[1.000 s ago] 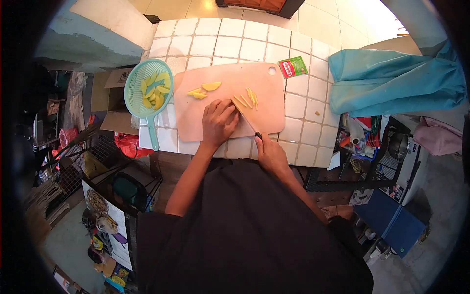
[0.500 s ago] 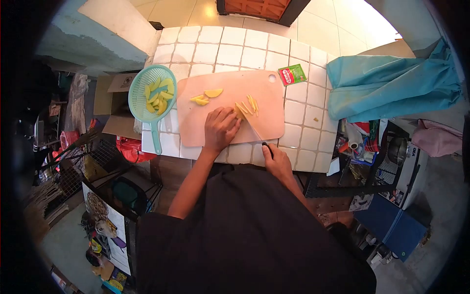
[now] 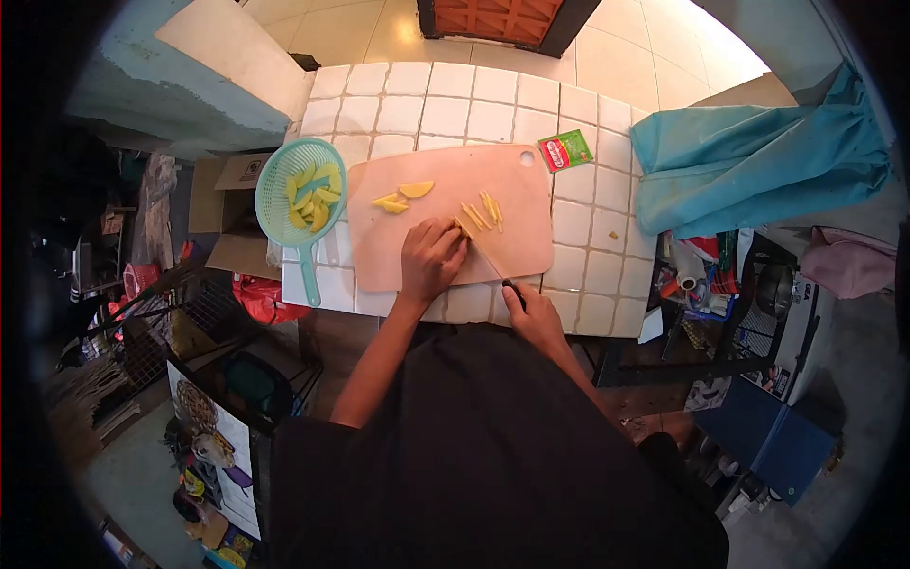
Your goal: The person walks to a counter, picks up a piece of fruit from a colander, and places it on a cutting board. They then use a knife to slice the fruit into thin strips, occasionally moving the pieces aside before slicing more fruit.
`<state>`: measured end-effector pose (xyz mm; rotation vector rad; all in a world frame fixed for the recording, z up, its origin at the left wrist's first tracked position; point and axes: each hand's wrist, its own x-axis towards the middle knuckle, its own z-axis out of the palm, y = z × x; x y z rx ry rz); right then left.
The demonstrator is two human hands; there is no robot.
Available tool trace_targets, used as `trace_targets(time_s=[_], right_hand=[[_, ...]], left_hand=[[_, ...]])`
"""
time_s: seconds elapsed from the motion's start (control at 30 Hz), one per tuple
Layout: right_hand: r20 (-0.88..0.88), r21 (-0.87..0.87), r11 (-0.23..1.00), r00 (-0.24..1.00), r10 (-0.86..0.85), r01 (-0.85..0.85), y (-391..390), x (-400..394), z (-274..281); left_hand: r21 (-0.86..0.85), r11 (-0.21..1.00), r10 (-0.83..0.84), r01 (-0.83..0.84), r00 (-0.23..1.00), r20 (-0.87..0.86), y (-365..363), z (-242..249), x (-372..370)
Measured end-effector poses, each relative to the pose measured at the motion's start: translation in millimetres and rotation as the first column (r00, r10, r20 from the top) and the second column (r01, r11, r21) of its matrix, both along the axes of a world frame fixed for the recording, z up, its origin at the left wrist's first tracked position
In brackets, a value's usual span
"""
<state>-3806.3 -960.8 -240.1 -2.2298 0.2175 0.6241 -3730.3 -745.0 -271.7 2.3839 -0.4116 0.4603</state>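
My left hand (image 3: pixel 433 259) is closed, fingers curled over a pale yellow wedge on the pink cutting board (image 3: pixel 387 256); most of that piece is hidden beneath them. Gripped by its black handle, a knife (image 3: pixel 490 260) is in my right hand (image 3: pixel 538 318) at the board's near edge. Its blade points up and left, the tip close beside my left fingertips. Several thin yellow strips (image 3: pixel 491 211) lie right of the blade. Toward the board's upper left rest a few larger yellow wedges (image 3: pixel 416 190).
A mint-green colander (image 3: pixel 268 211) with several yellow wedges stands left of the board, its handle toward me. A green and red packet (image 3: pixel 566 150) lies on the white tiled counter (image 3: pixel 592 270) at the upper right. Turquoise cloth (image 3: pixel 739 166) hangs over the right side.
The knife blade has shifted slightly left, closer to my left fingertips. The whole view has moved a little; the colander and packet stay where they were on the counter.
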Motion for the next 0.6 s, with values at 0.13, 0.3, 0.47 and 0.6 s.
trace_targets(time_s=[0.13,0.3,0.47,0.6], right_hand=[[0.021,0.002,1.0,0.999,0.024,-0.024,1.4,-0.5,-1.5],[0.044,0.018,0.998,0.997,0.058,-0.059,1.9,-2.3,-10.7],[0.046,0.018,0.995,0.994,0.097,-0.098,2.1,2.1,-5.3],[0.012,-0.058,0.987,0.989,0.148,-0.148,2.6,5.3,0.5]], left_hand=[[0.014,1.0,-0.005,0.005,1.0,0.017,0.1,0.9,0.5],[0.001,1.0,-0.003,0.003,1.0,0.007,-0.4,2.5,0.5],[-0.014,1.0,-0.007,0.007,1.0,-0.004,1.0,1.5,0.2],[-0.006,1.0,0.0,0.0,1.0,0.03,0.5,-3.7,2.3]])
